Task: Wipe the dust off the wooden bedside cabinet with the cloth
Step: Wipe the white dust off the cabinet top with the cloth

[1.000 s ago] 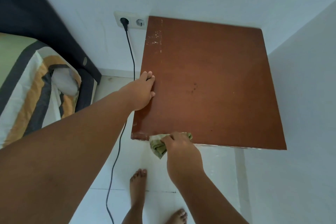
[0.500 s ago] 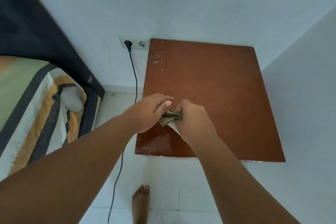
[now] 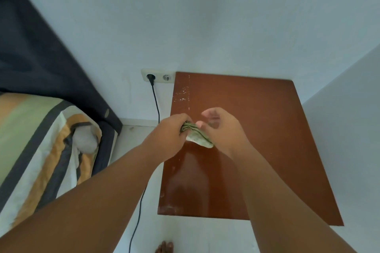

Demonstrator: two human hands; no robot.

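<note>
The reddish-brown wooden bedside cabinet (image 3: pixel 257 129) fills the middle right, its top seen from above, with pale specks near its far left corner. A folded green and white cloth (image 3: pixel 197 134) hangs above the cabinet's left side. My left hand (image 3: pixel 168 135) grips the cloth's left end. My right hand (image 3: pixel 222 129) pinches the cloth's right part with the thumb while the other fingers are spread; it hides part of the cloth.
A white wall socket (image 3: pixel 157 77) with a black plug and cable (image 3: pixel 156 104) sits left of the cabinet. A bed with striped bedding (image 3: pixel 41 146) and a dark headboard (image 3: pixel 41 51) lies at the left. White walls close in behind and to the right. My bare foot (image 3: pixel 164 247) stands on the floor.
My right hand carried the cloth up from the cabinet's front edge, and my left hand left the cabinet's side and took hold of the cloth. The view tilted upward.
</note>
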